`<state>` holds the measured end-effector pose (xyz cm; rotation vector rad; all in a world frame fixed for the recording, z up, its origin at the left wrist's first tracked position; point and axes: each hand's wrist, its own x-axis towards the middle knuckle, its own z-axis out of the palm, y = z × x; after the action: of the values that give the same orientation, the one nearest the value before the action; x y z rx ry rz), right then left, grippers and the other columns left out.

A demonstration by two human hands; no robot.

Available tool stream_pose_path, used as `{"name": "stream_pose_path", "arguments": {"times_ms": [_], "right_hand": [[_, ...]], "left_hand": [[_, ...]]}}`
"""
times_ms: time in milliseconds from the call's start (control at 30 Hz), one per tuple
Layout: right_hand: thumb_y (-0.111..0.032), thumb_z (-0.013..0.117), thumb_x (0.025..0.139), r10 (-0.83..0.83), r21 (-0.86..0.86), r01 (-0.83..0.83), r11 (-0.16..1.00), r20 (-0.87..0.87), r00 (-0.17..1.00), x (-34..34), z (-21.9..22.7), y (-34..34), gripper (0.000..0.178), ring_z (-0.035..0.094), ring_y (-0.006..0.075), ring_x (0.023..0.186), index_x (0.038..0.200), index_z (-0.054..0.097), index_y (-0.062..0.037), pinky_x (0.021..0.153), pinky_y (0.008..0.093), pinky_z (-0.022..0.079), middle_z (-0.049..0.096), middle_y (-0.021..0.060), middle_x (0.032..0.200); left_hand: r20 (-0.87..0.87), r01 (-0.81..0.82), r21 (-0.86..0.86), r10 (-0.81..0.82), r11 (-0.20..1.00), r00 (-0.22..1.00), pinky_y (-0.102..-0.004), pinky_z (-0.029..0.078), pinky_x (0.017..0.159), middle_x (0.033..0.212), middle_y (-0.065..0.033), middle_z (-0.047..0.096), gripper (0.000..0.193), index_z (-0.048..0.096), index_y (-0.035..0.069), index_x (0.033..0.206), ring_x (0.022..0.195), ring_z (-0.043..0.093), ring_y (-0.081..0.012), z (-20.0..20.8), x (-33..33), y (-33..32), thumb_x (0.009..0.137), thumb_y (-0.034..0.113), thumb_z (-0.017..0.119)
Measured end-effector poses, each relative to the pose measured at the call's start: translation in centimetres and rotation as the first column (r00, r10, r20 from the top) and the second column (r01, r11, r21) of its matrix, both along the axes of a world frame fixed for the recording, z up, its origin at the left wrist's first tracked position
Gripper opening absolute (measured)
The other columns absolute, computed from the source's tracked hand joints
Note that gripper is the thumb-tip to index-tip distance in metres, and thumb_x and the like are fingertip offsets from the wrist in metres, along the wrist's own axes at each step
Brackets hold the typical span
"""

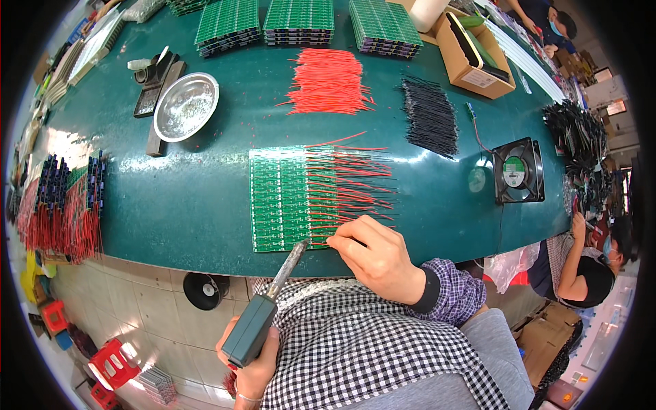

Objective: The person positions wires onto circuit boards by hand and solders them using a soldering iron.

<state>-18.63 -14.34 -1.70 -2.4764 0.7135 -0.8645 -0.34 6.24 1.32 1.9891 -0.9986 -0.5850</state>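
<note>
My left hand (254, 365) is wrapped around the dark grey handle of a soldering iron (251, 329). Its metal tip points up and touches or nearly touches the lower edge of a green circuit board panel (279, 198) lying flat on the table. Red and black wires (359, 181) stick out to the right from the panel's right part, row upon row. Close to the iron's tip, the thumb and forefinger of my right hand (376, 258) pinch the end of a red wire (320, 236) over the panel's lower right corner.
Beyond the panel lie a red wire pile (328, 80) and a black wire pile (430, 116). A metal bowl (186, 107) stands left, a small fan (518, 171) right. Stacked green panels (299, 20) and a cardboard box (471, 58) line the back. Wired boards (65, 205) sit far left. Co-workers (581, 270) are at right.
</note>
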Motion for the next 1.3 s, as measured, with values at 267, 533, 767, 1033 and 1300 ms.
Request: {"name": "stream_pose_path", "arguments": {"times_ms": [267,533,767,1033,1300], "right_hand": [[0.002,0.068,0.070,-0.001,-0.033,0.000,0.999,-0.022,1.000,0.0,0.0,0.1,0.025,0.062,0.0207,0.079,0.095,0.068,0.0004,0.064,0.0317,0.054,0.062,0.0070,0.091],[0.000,0.067,0.071,0.004,-0.045,-0.006,0.999,-0.039,0.999,-0.1,0.0,0.1,0.025,0.062,0.0206,0.080,0.096,0.067,-0.0004,0.065,0.0316,0.054,0.061,0.0071,0.092],[0.000,0.068,0.071,0.000,-0.045,-0.002,0.999,-0.039,0.999,-0.1,-0.1,0.2,0.025,0.062,0.0211,0.080,0.096,0.067,-0.0003,0.065,0.0318,0.054,0.062,0.0074,0.093],[0.003,0.078,0.067,-0.017,-0.051,0.021,0.998,0.076,0.997,0.7,0.7,0.9,0.027,0.063,0.0227,0.078,0.093,0.072,-0.0028,0.064,0.0350,0.047,0.064,0.0060,0.088],[0.002,0.077,0.069,0.002,-0.056,-0.002,0.998,0.006,1.000,1.3,-0.8,1.0,0.024,0.061,0.0224,0.077,0.091,0.071,-0.0017,0.063,0.0346,0.045,0.063,0.0058,0.087]], "left_hand": [[0.023,0.042,0.014,-0.042,0.999,0.999,-0.0334,0.049,0.059,0.081,-0.0116,0.065,0.020,0.070,-0.003,0.088,0.065,0.062,-0.0236,0.2,0.3,0.0,0.071,-0.001,0.078],[-0.117,-0.146,-0.056,0.139,0.988,0.983,-0.0330,0.048,0.058,0.079,-0.0121,0.064,0.020,0.070,-0.005,0.088,0.064,0.061,-0.0233,-1.8,0.0,2.3,0.071,0.000,0.079],[-0.106,-0.141,-0.050,0.135,0.989,0.985,-0.0324,0.050,0.061,0.083,-0.0120,0.067,0.023,0.071,-0.005,0.090,0.067,0.063,-0.0210,-0.7,-0.2,1.3,0.071,0.002,0.081],[-0.092,-0.187,-0.049,0.182,0.981,0.979,-0.0327,0.052,0.064,0.084,-0.0123,0.069,0.025,0.071,-0.005,0.091,0.069,0.065,-0.0215,-0.9,-0.3,1.8,0.070,0.002,0.082],[-0.035,-0.087,-0.048,0.086,0.995,0.996,-0.0336,0.051,0.061,0.081,-0.0130,0.067,0.021,0.070,-0.005,0.087,0.067,0.065,-0.0236,-0.6,0.0,1.7,0.069,-0.002,0.080]]}}
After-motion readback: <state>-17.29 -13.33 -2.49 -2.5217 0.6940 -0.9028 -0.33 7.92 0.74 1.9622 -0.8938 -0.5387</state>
